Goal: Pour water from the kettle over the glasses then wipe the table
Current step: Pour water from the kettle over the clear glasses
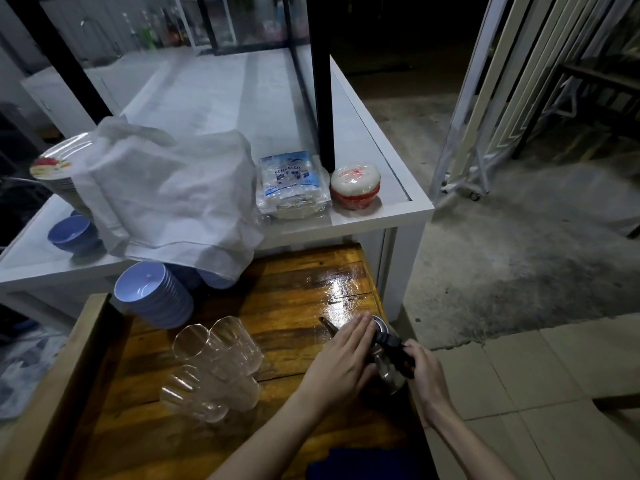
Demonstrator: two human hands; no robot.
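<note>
Holding shiny steel kettle [389,375] w/ blk handle [394,345], thin spout [327,323].

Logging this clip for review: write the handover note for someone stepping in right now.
Left hand: fingers straight, pressing on the kettle near its lid.
Right hand: grips the kettle's black handle.
The kettle is at the right edge of the wooden table. The glasses lie on their sides, clustered to its left.
Done: unclear; a wet sheen beyond the kettle suggests some pouring.
Left: probably more pouring over the glasses, then wiping. Neither hand holds a cloth.
</note>
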